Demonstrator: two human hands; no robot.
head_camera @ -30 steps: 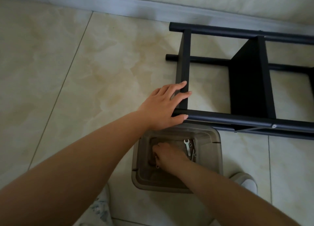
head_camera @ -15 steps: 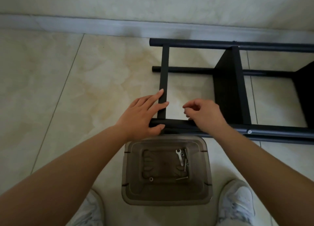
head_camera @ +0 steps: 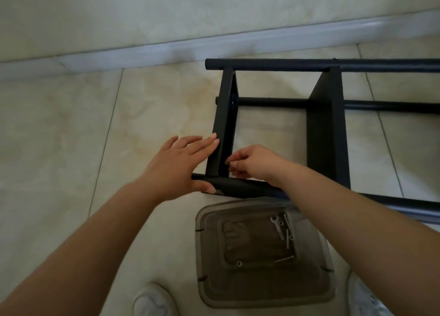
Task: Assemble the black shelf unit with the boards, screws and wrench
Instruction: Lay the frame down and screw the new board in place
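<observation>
The right hand [head_camera: 256, 164] has left the brown plastic bin [head_camera: 262, 292] at six o'clock, fingertips pinched on something unseen beside the black end board [head_camera: 222, 130]; the left hand [head_camera: 177, 165], fingers straight, braces the black shelf frame [head_camera: 240, 188], likely for fitting a screw.

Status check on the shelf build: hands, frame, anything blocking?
Left hand flat against black end board, thumb under black near tube. Right hand curled at board's inner face; contents hidden. Small silver wrench unused in translucent bin. Nothing blocking.

glossy beige marble-look floor tiles [head_camera: 71, 130]; pale baseboard [head_camera: 142, 51] under a cream wall [head_camera: 166, 8]; dim light
</observation>
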